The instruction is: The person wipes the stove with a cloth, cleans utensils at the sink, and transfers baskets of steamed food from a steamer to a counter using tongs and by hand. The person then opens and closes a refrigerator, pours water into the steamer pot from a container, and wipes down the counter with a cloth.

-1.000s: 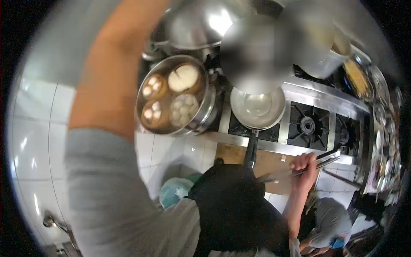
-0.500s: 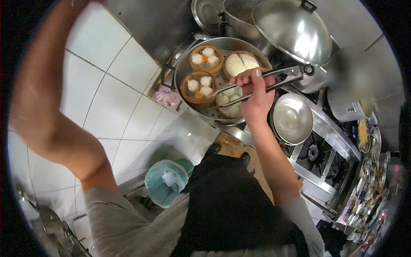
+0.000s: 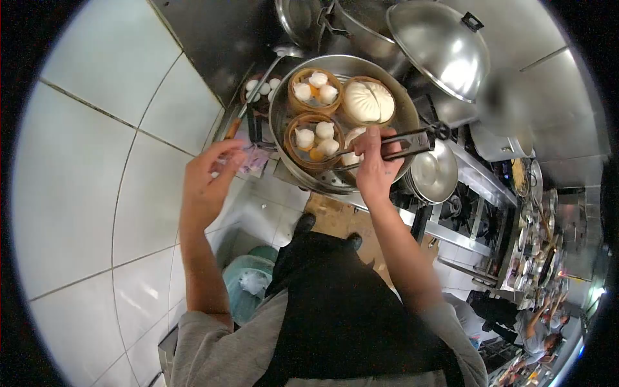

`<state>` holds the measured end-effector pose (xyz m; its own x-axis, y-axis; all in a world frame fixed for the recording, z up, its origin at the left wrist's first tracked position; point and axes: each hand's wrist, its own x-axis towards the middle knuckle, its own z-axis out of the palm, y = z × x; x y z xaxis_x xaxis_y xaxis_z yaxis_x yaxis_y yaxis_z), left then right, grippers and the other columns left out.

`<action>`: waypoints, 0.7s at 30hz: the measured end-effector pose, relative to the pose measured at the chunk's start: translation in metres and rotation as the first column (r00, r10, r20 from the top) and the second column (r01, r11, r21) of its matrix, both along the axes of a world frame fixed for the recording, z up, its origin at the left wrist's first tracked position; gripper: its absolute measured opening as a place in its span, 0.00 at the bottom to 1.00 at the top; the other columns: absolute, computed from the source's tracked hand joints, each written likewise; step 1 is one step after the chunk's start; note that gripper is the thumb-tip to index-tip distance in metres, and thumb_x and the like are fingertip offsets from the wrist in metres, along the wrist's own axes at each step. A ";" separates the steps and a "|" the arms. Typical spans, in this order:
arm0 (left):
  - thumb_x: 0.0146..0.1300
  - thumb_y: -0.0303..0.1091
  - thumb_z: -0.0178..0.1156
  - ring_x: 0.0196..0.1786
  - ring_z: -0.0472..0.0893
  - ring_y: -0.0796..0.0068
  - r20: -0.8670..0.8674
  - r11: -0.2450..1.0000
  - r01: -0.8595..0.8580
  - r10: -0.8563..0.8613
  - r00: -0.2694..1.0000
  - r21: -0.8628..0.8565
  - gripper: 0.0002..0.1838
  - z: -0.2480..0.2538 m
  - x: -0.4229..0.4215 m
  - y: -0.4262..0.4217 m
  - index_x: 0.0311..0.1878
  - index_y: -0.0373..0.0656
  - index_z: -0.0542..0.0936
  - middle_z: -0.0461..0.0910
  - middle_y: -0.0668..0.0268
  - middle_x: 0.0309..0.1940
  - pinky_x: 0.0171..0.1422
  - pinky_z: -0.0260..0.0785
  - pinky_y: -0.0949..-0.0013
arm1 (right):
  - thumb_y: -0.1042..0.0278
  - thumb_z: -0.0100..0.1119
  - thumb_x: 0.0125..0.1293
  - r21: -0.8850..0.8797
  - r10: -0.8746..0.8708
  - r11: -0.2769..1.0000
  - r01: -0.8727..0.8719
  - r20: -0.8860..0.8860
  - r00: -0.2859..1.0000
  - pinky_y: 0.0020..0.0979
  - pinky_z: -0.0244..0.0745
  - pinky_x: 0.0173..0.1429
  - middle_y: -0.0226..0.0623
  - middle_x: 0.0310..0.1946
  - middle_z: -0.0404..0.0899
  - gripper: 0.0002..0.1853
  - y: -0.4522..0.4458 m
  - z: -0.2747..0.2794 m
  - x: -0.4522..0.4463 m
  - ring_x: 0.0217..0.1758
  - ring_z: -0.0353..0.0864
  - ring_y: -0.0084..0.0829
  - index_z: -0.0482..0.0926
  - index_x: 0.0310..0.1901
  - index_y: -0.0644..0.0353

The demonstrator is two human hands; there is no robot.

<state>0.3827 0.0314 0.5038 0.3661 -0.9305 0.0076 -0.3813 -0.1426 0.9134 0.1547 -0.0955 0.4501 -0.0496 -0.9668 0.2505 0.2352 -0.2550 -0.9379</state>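
Observation:
My right hand [image 3: 376, 164] grips metal tongs with black handles [image 3: 412, 143], their tips over the inner edge of a bamboo basket of white dumplings [image 3: 314, 142]. This basket sits in a large round metal steamer [image 3: 413, 109]. Behind it stands a second dumpling basket [image 3: 316, 91]; beside that, another holds a big split white bun [image 3: 368, 101]. White food [image 3: 353, 137] lies partly hidden under my right hand and the tongs. My left hand [image 3: 211, 177] is left of the steamer, thumb and fingers apart, nothing visible in it, near a pink cloth [image 3: 253, 161].
A ladle [image 3: 261, 80] leans beside several white egg-like balls [image 3: 253, 87]. Right of the steamer are metal bowls [image 3: 434, 171] and stove burners [image 3: 474, 216]; behind is a domed lid [image 3: 445, 51]. A lined bin [image 3: 245, 297] stands below left. People [image 3: 532, 332] work at far right.
My left arm has come down from the upper left, bringing the hand beside the steamer. My right hand still holds the tongs over the baskets. The view has shifted; people now show at right.

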 end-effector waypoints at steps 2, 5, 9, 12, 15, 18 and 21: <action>0.62 0.31 0.59 0.40 0.78 0.77 -0.070 1.000 0.020 -0.020 0.997 -0.008 0.15 -0.020 -0.002 -0.010 0.51 0.38 0.77 0.80 0.62 0.40 0.46 0.70 0.74 | 0.64 0.55 0.68 0.019 -0.033 0.999 0.032 0.007 0.999 0.27 0.66 0.26 0.30 0.17 0.68 0.14 -0.012 -0.006 0.006 0.20 0.67 0.22 0.67 0.28 0.62; 0.63 0.33 0.58 0.41 0.78 0.75 -0.169 0.990 0.085 -0.103 0.980 -0.111 0.17 -0.057 -0.006 -0.029 0.54 0.37 0.74 0.79 0.61 0.43 0.48 0.71 0.72 | 0.63 0.56 0.67 0.077 -0.066 0.995 0.065 0.003 0.998 0.27 0.64 0.22 0.29 0.15 0.65 0.16 -0.014 0.013 0.010 0.16 0.63 0.21 0.66 0.26 0.62; 0.67 0.37 0.55 0.54 0.75 0.68 -0.083 0.992 0.068 -0.077 0.994 -0.103 0.22 -0.063 -0.023 -0.053 0.61 0.39 0.68 0.75 0.55 0.52 0.57 0.68 0.68 | 0.62 0.56 0.67 0.066 -0.045 0.997 0.042 0.044 0.998 0.28 0.63 0.20 0.29 0.13 0.63 0.16 -0.014 0.045 -0.003 0.15 0.64 0.21 0.66 0.26 0.61; 0.69 0.43 0.50 0.61 0.70 0.66 -0.142 0.968 0.174 -0.201 0.969 -0.183 0.24 -0.053 -0.037 -0.078 0.64 0.40 0.66 0.71 0.55 0.58 0.64 0.62 0.66 | 0.63 0.52 0.69 -0.085 0.028 0.996 -0.023 0.055 0.998 0.28 0.64 0.19 0.29 0.13 0.62 0.15 -0.006 0.070 -0.033 0.14 0.62 0.22 0.65 0.27 0.60; 0.71 0.50 0.43 0.63 0.68 0.68 -0.042 0.947 0.302 -0.308 0.950 -0.114 0.27 -0.032 -0.069 -0.095 0.64 0.41 0.66 0.69 0.58 0.61 0.67 0.57 0.67 | 0.68 0.63 0.60 0.028 -0.027 0.999 0.020 0.299 0.954 0.22 0.66 0.23 0.27 0.19 0.76 0.07 0.015 0.086 -0.080 0.20 0.71 0.16 0.79 0.32 0.64; 0.72 0.50 0.39 0.61 0.70 0.65 -0.089 0.854 0.502 -0.515 0.852 -0.132 0.27 0.002 -0.153 -0.085 0.65 0.40 0.66 0.70 0.57 0.59 0.64 0.62 0.62 | 0.64 0.68 0.56 0.042 -0.239 0.971 0.237 0.063 0.969 0.24 0.61 0.26 0.24 0.19 0.73 0.11 0.074 0.107 -0.156 0.23 0.66 0.16 0.78 0.28 0.61; 0.71 0.52 0.40 0.61 0.69 0.65 0.030 0.619 0.773 -0.777 0.628 -0.141 0.30 -0.024 -0.226 -0.073 0.67 0.41 0.62 0.70 0.55 0.59 0.63 0.61 0.62 | 0.60 0.69 0.55 -0.048 -0.464 0.886 0.462 -0.041 0.885 0.26 0.56 0.25 0.23 0.15 0.63 0.15 0.157 0.096 -0.229 0.21 0.59 0.18 0.73 0.24 0.60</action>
<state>0.1563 -0.0420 0.4802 -0.4881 -0.8598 0.1500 -0.2664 0.3104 0.9125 -0.0740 0.0616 0.5457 -0.4759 -0.8275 0.2980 0.0360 -0.3568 -0.9335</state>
